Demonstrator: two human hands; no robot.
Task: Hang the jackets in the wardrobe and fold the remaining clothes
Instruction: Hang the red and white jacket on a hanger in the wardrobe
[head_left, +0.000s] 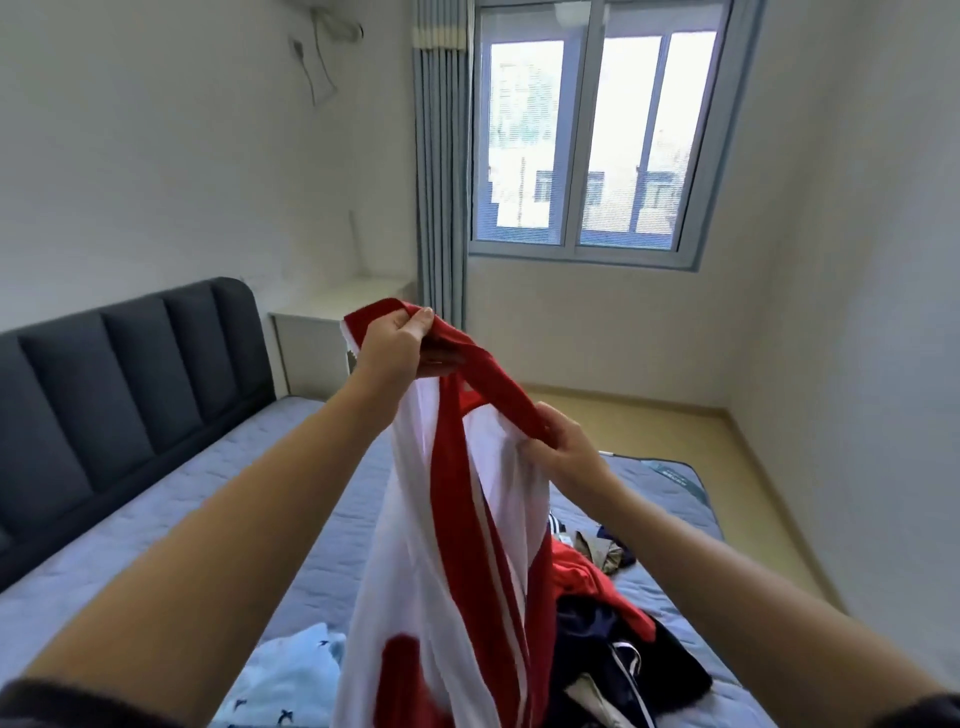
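Note:
I hold up a white and red jacket (441, 561) over the bed. My left hand (395, 343) grips its red collar edge high up, near the middle of the view. Lower and to the right, my right hand (566, 441) pinches the same red band. The garment hangs down between my arms and reaches the bottom of the frame. A heap of other clothes (608, 623), red, dark navy and beige, lies on the mattress to the right of it. A light blue patterned garment (291, 675) lies at the lower left.
The bed (156, 530) has a blue-grey mattress and a dark padded headboard (114, 384) along the left wall. A white bedside cabinet (311, 338) stands beyond it, by the grey curtain (441, 182) and window (587, 135). Wooden floor (675, 431) shows at right.

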